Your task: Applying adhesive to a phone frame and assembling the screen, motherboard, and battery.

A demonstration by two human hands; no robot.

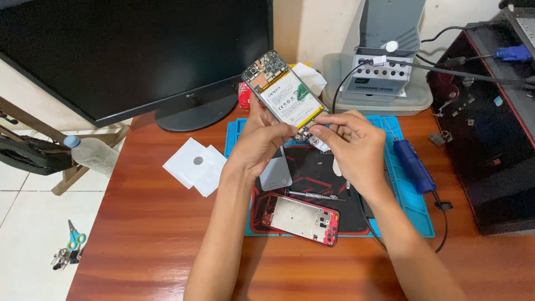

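Observation:
My left hand point(261, 142) holds an opened phone point(285, 96) up above the work mat, its white battery and circuit board facing me. My right hand point(350, 140) pinches at the phone's lower end, fingers closed on a small part there that I cannot make out. Below my hands a red phone back frame point(301, 218) lies on the black and red mat point(312, 170). A thin screwdriver point(312, 195) lies just above the frame.
A blue silicone mat point(415, 209) covers the wooden table point(145, 234). A dark monitor point(134, 50) stands back left, white paper point(195, 163) beside it. A blue electric screwdriver point(413, 165) lies right, a black case point(490, 128) beyond it. A grey tool stand point(382, 61) sits behind.

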